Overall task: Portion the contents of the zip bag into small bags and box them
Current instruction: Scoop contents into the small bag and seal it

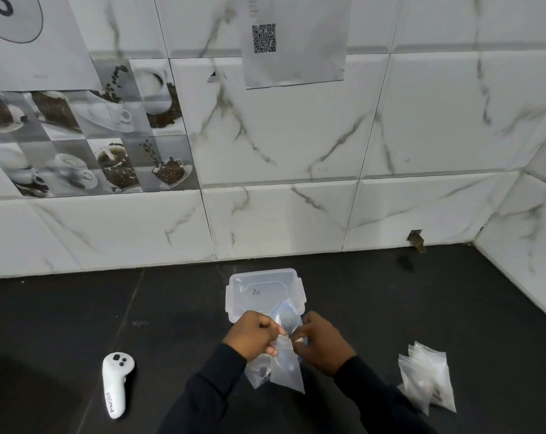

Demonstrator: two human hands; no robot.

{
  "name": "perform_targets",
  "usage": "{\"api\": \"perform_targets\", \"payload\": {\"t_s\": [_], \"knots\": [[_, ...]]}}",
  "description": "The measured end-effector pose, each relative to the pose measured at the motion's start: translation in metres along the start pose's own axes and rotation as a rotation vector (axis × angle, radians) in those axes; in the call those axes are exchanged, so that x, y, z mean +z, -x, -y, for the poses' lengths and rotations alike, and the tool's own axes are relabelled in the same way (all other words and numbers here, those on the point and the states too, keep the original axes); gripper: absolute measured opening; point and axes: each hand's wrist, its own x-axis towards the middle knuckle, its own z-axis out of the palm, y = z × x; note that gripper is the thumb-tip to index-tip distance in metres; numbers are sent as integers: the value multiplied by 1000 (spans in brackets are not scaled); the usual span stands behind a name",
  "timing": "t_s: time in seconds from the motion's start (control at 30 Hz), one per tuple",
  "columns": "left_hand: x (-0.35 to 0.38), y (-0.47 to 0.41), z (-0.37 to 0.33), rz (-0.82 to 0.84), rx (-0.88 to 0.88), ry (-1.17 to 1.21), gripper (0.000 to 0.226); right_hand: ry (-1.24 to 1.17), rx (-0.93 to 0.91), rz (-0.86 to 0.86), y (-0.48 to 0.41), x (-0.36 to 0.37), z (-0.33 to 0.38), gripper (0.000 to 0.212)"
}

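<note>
Black counter [77,308]: small clear plastic bag [288,371], mouth up, is pinched by left hand [254,335] and right hand [323,341], clear plastic box [259,288] just beyond.

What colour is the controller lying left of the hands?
The controller is white with black buttons; head view.

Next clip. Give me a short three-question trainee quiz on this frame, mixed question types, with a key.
1. True or false: the left hand and the right hand both grip the clear plastic bags, on the near side of the clear plastic box.
2. Where does the white controller lie? A) on the dark counter, to the left of the hands; B) inside the box; C) on top of the box.
3. Fill in: the pile of small clear bags lies on the counter to the ____ of the hands.

Key: 1 true; 2 A; 3 right.
</note>
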Motion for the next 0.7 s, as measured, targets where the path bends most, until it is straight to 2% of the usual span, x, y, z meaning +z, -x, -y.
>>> {"api": "perform_targets", "payload": {"t_s": [0.03,0.1,0.23,0.37,0.43,0.5,0.57,0.63,0.7], "knots": [[0,-1,-1,1,5,16,24,56,-23,-14,-1,1,-1,5],[1,-1,-2,3,12,54,24,126,-62,-20,-4,4,-5,9],[3,-3,-4,43,15,112,23,32,-25,4,-10,0,0,5],[3,-6,-7,54,-20,177,22,-57,96,152,-10,-6,9,41],[5,-7,-8,56,-50,220,21,-41,142,187,-12,-7,10,48],[5,-7,-10,44,-83,265,21,39,112,222,-12,-5,8,37],[8,-6,-16,34,-105,312,23,65,96,312,-12,-2,4,16],[11,-4,-28,47,-108,388,19,56,7,305,-9,-4,5,14],[17,-6,-42,59,-119,485,13,58,-98,262,-7,-7,3,21]]}}
